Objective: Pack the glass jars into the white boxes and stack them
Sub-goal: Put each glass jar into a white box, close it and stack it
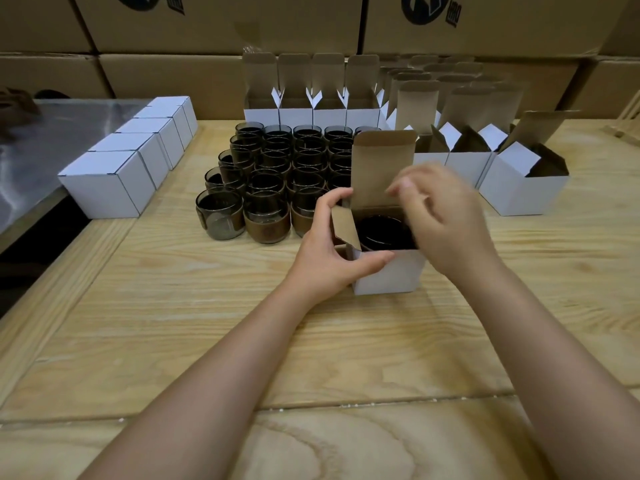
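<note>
A white box (389, 275) stands in the middle of the wooden table with its lid flap upright and a dark glass jar (384, 232) inside. My left hand (329, 251) grips the box's left side, thumb on the front face and fingers at the left side flap. My right hand (446, 216) hovers blurred over the box's right edge, fingers loosely bent, holding nothing. Behind the box, several dark glass jars (273, 174) with brown bands stand in rows.
Several closed white boxes (128, 164) sit in a row at the left, beside a metal surface (52, 140). Open white boxes (311, 102) line the back and the right (526, 192). Large brown cartons (207, 26) form a wall behind.
</note>
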Tool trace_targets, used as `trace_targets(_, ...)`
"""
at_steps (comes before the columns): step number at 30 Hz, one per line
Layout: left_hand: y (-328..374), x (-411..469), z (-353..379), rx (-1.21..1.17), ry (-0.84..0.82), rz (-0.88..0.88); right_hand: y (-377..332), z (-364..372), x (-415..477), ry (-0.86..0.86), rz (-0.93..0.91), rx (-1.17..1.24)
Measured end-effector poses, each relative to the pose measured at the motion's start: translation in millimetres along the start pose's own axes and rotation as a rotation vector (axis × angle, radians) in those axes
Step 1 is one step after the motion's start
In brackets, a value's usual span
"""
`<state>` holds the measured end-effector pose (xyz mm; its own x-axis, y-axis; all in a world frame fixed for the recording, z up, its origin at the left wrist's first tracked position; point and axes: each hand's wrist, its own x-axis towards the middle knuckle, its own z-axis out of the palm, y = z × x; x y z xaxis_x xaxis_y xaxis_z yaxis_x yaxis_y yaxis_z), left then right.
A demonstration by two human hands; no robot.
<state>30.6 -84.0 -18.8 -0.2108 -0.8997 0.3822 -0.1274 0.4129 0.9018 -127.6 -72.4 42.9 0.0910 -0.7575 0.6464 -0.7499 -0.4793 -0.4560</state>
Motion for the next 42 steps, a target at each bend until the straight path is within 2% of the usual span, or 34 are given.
trace_targets(1, 0.0, -0.3, -0.5, 0.014, -0.002, 0.004, 5.9, 0.0, -5.3, 0.188, 0.047, 0.115)
trace_targets(3, -1.4, -1.1, -0.8, 0.017, -0.004, -0.019, 16.8, 3.9, -15.5, 0.361, 0.274, 0.452)
trace_targets(6, -3.1, -0.7, 0.3, -0.005, 0.014, -0.029, 24.2, 10.8, -23.4, 0.286, 0.549, 0.758)
trace_targets(12, -0.5, -2.1, 1.6, -0.008, -0.005, -0.004, 22.7, 17.3, -22.7, 0.148, 0.630, 1.122)
trace_targets(14, -0.7, -1.6, 1.4, 0.056, -0.030, 0.015, 19.9, 22.5, -24.5, 0.103, 0.644, 1.152)
trace_targets(19, -3.7, 0.1, 3.4, 0.088, -0.033, 0.022, 18.1, 30.6, -26.2, -0.048, 0.532, 0.944)
trace_targets(24, -4.3, 2.2, 2.0, 0.083, -0.038, 0.016, 20.1, 28.5, -26.5, -0.067, 0.489, 1.009)
trace_targets(29, -3.7, 3.1, -0.2, 0.079, -0.076, 0.003, 15.8, 23.7, -24.1, -0.008, 0.591, 1.093)
trace_targets(37, -1.8, 2.3, 0.8, 0.006, -0.080, 0.019, 24.4, 23.0, -22.6, -0.014, 0.490, 1.190)
trace_targets(42, 2.3, 2.3, 1.1, 0.017, -0.069, 0.002, 27.2, 20.9, -25.9, -0.117, 0.393, 1.016)
